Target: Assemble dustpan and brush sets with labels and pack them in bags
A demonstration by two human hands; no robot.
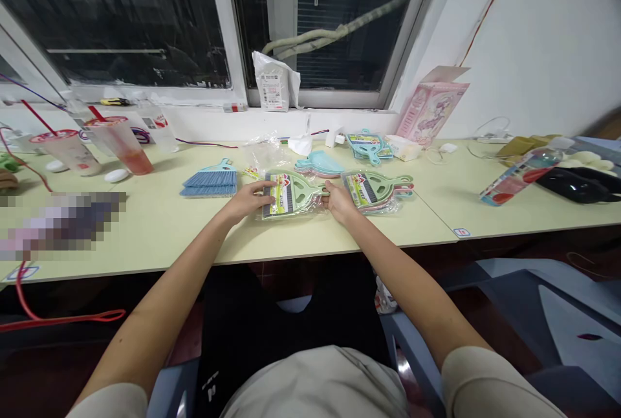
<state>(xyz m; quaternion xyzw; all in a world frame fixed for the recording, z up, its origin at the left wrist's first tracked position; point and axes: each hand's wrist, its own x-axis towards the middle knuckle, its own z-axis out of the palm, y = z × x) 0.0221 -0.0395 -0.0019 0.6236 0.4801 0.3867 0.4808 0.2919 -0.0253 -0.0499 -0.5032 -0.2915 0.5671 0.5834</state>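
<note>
I am remotely holding the bagged green dustpan [292, 193] just right of the blue brushes [211, 180], my left hand [248, 200] pinching its labelled end and my right hand [340, 202] its handle, apparently steadying both ends.

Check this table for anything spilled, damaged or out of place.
I see no spill or damage. Untidy, though: crumpled clear plastic lies behind the held green dustpan, and the pink box has its top flap up.
</note>
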